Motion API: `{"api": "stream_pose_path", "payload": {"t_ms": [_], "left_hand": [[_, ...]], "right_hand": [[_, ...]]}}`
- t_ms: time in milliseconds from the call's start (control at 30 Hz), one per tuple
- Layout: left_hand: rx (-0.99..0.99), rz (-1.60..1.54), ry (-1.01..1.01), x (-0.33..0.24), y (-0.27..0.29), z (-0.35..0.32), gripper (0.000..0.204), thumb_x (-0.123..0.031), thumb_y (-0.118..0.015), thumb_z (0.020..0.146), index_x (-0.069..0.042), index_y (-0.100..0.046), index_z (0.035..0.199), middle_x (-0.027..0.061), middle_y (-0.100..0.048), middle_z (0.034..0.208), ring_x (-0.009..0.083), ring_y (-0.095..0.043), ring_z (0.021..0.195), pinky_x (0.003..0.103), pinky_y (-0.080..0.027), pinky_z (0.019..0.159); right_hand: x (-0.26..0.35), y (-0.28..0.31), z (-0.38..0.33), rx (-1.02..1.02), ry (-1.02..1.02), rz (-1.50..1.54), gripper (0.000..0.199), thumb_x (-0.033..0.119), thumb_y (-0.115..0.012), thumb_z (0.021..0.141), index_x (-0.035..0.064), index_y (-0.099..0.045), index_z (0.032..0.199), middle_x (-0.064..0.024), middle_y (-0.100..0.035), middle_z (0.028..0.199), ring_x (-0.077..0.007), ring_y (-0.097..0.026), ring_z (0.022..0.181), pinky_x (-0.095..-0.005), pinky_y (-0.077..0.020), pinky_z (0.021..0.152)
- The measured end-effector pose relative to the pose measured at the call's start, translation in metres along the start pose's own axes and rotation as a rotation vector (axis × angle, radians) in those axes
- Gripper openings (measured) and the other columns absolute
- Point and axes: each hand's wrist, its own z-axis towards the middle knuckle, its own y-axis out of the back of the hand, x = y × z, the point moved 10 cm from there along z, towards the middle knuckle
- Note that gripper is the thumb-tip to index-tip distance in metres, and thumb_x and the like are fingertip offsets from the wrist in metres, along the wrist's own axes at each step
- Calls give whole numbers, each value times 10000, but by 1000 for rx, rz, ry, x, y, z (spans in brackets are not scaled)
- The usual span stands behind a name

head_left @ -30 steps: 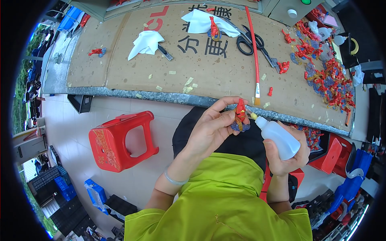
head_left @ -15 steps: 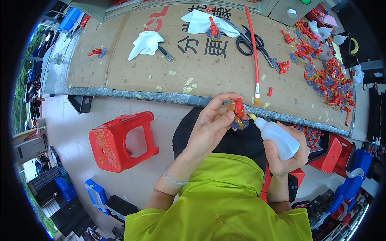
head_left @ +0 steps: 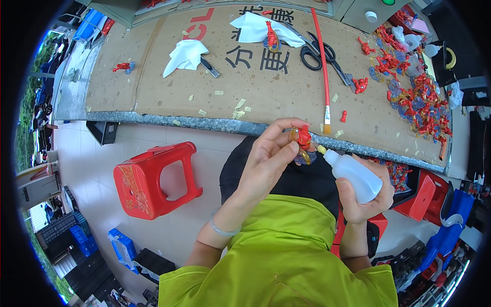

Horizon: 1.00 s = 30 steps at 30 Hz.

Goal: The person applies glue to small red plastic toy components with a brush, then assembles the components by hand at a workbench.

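Observation:
My left hand (head_left: 268, 161) pinches a small red toy figure (head_left: 304, 139) with gold and blue parts, held up just below the table edge. My right hand (head_left: 365, 197) grips a white squeeze bottle (head_left: 353, 174), its yellowish nozzle tip pointing up-left and almost touching the figure. Both hands are over my lap, in front of my lime-green shirt.
A cardboard sheet (head_left: 276, 92) covers the table, with black scissors (head_left: 322, 53), a red-handled brush (head_left: 321, 66), white cloths (head_left: 186, 53), a utility knife (head_left: 210, 67) and a heap of red figures (head_left: 419, 100) at right. A red plastic stool (head_left: 153, 179) stands on the floor at left.
My left hand has turned the figure and lifted it slightly. The bottle's nozzle has come closer to it.

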Motion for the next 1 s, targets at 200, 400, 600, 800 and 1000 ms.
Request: {"api": "stream_pose_path", "payload": {"t_ms": [200,400,600,800,1000], "left_hand": [[-9,1,21,3,2,-1,362,-60,-518,912,-28,-420,1258,118,-576,1090,159,-547,1025,287,-415,900],[-64,184,-131,-10,6,-2,329,-34,-509,917,-26,-449,1240,65,-593,1021,120,-557,960,245,-420,855],[-143,440,-310,-28,5,-3,384,22,-525,882,-30,-441,1253,42,-556,1021,82,-517,914,224,-409,826],[-170,518,-369,-36,7,-7,397,22,-528,877,-28,-426,1257,56,-573,1015,95,-538,928,228,-418,822],[-221,351,-379,-55,33,-13,409,-13,-541,884,-30,-406,1269,101,-602,1024,149,-582,963,267,-440,852]], "right_hand": [[0,0,-1,10,9,-12,401,113,-799,547,-50,-654,883,-142,-675,725,-197,-656,595,-260,-512,577],[-17,10,-4,-57,-79,88,391,112,-741,622,-74,-635,949,-174,-673,846,-195,-659,688,-275,-519,645],[-94,16,13,-145,-350,393,411,120,-621,814,-98,-556,1156,-190,-640,1018,-192,-612,936,-306,-461,867],[-141,16,19,-134,-395,222,369,64,-598,866,-46,-504,1205,-178,-600,1159,-183,-559,1070,-324,-402,970],[-107,32,12,-351,-134,-198,459,-16,-615,825,-29,-430,1245,-129,-489,1231,-192,-496,1093,-315,-382,926]]}}
